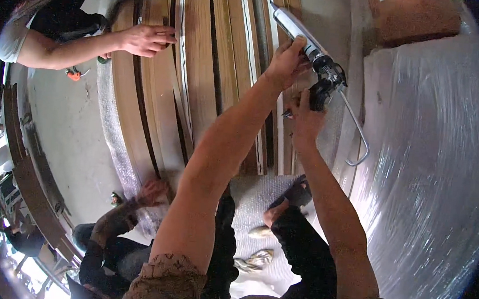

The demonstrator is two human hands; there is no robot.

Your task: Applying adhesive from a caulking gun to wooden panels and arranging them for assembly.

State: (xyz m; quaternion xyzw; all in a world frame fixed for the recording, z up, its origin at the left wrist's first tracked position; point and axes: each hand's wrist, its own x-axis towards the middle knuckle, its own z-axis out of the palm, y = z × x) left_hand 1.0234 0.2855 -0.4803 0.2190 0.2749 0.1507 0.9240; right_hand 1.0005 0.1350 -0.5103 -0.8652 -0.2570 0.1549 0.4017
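A caulking gun with a silver-white tube slants over the boards, its nozzle toward the far side and its bent metal rod toward me. My left hand is closed round the tube near its back end. The black handle is in the grip of my right hand, fingers wrapped at the trigger. Beneath lie several long brown wooden boards side by side, some with white strips along their edges, one of them under the nozzle.
At the left a co-worker's hand reaches over the boards; another person's hand touches their near end. Bubble wrap lies under the boards. A film-wrapped stack stands at the right. An orange tool rests on the floor.
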